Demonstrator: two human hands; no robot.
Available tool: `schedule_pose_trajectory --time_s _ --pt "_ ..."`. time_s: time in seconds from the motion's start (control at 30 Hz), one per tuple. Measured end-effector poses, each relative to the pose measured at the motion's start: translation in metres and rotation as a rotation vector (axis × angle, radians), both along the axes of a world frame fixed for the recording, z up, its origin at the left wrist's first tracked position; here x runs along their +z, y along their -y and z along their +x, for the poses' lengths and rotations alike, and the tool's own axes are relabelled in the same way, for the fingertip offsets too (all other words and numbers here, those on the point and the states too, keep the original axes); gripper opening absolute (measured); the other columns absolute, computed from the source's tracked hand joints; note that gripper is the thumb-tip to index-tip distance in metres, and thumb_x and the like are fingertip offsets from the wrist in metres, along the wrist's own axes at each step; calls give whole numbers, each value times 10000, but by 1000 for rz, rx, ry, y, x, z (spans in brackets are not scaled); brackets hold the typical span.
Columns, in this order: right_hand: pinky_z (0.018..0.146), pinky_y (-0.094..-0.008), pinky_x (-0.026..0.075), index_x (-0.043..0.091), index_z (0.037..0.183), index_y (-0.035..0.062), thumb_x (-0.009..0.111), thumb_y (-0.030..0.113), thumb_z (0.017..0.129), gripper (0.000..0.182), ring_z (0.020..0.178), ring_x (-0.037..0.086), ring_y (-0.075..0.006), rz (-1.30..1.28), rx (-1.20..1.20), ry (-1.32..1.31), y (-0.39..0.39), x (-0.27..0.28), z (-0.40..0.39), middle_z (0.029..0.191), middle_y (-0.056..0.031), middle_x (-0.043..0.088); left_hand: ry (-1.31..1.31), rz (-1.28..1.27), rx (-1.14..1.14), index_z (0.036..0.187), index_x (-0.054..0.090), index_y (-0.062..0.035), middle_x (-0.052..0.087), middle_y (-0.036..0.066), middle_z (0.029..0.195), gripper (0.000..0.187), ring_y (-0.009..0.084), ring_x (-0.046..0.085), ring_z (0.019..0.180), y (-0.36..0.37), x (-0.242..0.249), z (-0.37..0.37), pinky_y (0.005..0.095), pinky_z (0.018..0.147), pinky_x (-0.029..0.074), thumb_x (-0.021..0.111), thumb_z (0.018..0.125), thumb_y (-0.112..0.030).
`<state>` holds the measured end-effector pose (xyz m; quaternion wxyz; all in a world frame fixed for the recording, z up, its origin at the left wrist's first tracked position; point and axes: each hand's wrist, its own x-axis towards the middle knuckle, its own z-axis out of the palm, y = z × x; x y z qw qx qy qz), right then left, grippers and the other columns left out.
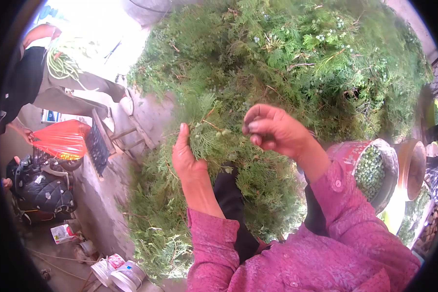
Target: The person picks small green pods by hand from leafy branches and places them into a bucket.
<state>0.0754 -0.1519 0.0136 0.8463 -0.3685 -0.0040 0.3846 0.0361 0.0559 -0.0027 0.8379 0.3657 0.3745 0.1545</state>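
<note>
The left hand (187, 158) holds a small green sprig (210, 134) of a conifer branch; the thumb stands up along the left side of the sprig and the other fingers are hidden behind the leaves, so the grip looks closed around it. The sprig carries some small round green berries (223, 132) and it is in the middle of the view, just in front of the big heap of green branches (297, 63) that fills the top and the centre. The right hand (272, 129) is just beside the sprig, on its right, with the fingers bent together and the fingertips pinched; if there is a berry between them, I cannot tell, it is too small to see. Both arms wear pink sleeves (345, 214).

To the right of the right arm there is a red bucket (348, 151) filled with small green berries (370, 170), and next to it a brown clay pot (413, 165). More cut branches lie low on the left side of the arms.

On the left another person in dark clothes (22, 80) holds long green stems, and below there is an orange plastic bag (63, 138) and a parked motorbike (41, 187). Some white containers (121, 275) stand on the ground at the bottom
</note>
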Motion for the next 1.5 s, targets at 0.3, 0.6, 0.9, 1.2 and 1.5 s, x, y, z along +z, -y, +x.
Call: schedule_pose_trajectory --time_s 0.3,0.6,0.9,1.2,1.5 --pt "419 -170 336 565 921 66 680 240 775 254 534 503 -46 -232 27 -4 -18 3 -11 721 24 554 58 -106 -94 997 571 0 615 104 944 272 219 611 796 7 0 1 359 704 524 652 785 -151" --pt "366 -174 321 567 788 21 619 204 811 191 450 492 -67 -104 92 -4 -31 -11 -18 599 -20 533 91 -106 -155 986 567 6 617 103 908 243 227 613 758 13 0 -1 357 644 521 629 802 -139" --pt "352 -193 387 569 771 -14 489 86 791 130 491 564 -112 120 440 -149 -12 -2 -28 679 -96 592 80 -207 -31 934 581 -19 625 108 825 192 226 608 673 -14 9 -1 347 593 511 583 835 -183" --pt "486 -203 431 582 965 76 621 126 796 181 722 600 -112 -57 37 -188 -15 -15 -15 905 -20 612 87 -243 -215 805 576 -93 580 45 661 136 156 511 484 -24 -12 -4 275 391 381 562 851 -220" --pt "535 -226 442 575 997 108 662 224 790 253 725 572 -92 -140 -8 -206 -46 -18 -18 885 28 590 113 -458 -209 865 566 -44 610 85 737 125 168 566 563 -9 -1 -3 281 461 467 566 851 -168"
